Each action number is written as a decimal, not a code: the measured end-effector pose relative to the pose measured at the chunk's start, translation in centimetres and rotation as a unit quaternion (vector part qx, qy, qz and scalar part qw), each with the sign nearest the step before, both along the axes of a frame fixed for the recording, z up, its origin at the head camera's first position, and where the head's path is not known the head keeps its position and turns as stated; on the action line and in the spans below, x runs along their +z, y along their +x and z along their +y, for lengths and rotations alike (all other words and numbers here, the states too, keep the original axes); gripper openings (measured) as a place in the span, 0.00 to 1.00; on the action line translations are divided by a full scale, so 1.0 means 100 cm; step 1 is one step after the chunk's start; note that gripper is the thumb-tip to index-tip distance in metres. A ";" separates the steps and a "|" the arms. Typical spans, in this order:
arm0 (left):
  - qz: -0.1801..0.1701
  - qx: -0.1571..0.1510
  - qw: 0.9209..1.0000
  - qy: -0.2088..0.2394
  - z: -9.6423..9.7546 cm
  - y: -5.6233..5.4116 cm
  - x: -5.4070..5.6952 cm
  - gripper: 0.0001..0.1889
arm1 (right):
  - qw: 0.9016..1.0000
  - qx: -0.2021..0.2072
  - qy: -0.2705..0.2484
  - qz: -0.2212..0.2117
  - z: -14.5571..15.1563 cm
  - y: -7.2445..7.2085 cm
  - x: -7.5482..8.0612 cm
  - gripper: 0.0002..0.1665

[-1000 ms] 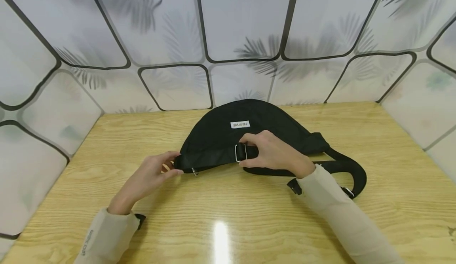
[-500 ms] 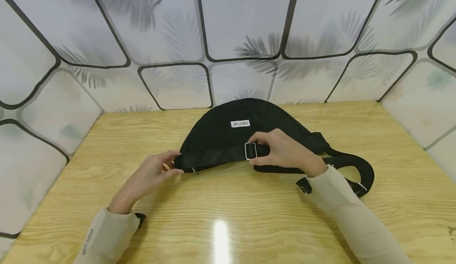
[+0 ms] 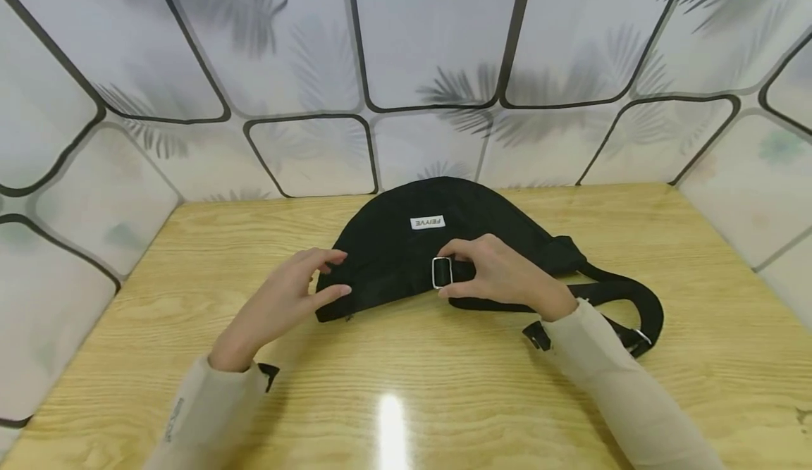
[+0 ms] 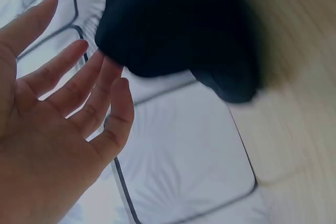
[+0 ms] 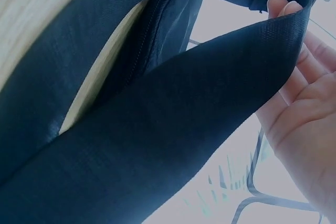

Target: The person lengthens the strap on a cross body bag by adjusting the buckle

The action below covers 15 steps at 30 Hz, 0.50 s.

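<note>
A black waist bag [image 3: 387,244] with a white label [image 3: 428,223] lies near the back of the table. My right hand [image 3: 501,273] pinches its black strap [image 5: 173,124] at a silver slider buckle [image 3: 434,273], in front of the bag's middle. Over the bag's left end is my left hand [image 3: 285,301], thumb and fingers spread apart with nothing between them. In the left wrist view the left hand's fingers [image 4: 73,87] are loosely bent beside the blurred dark bag [image 4: 173,35]. The right wrist view shows the strap looping up into the right hand's fingertips.
The strap's loop [image 3: 653,311] curls on the wooden table [image 3: 330,392] at the right. A black plastic buckle [image 3: 538,336] lies beside the right sleeve [image 3: 622,378]. Patterned fabric walls [image 3: 431,146] enclose the table at the back and sides.
My left hand has let go of the bag's left end and moved right, fingers spreading. My right hand and the slider buckle shifted right, then slightly back left; the strap loop moved right with them.
</note>
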State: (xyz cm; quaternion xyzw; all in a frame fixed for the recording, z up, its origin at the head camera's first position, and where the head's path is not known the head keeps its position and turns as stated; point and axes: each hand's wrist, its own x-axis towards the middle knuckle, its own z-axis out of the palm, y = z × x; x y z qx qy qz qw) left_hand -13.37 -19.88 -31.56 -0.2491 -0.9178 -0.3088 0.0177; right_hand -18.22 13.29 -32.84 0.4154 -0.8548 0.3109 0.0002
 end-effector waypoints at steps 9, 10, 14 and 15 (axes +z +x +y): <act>-0.008 -0.052 0.999 0.005 0.056 -0.020 0.004 0.25 | 1.000 -0.002 -0.004 0.021 -0.001 0.000 0.001 0.26; -0.007 -0.059 0.998 0.003 0.061 -0.022 0.004 0.26 | 1.000 -0.003 -0.004 0.023 -0.001 0.000 0.001 0.26; -0.022 -0.078 0.997 -0.009 0.077 -0.028 0.002 0.29 | 0.999 -0.006 -0.001 0.035 -0.001 0.000 0.002 0.27; -0.028 -0.083 0.996 -0.013 0.081 -0.029 0.001 0.30 | 0.999 -0.005 -0.003 0.033 -0.001 0.000 0.002 0.26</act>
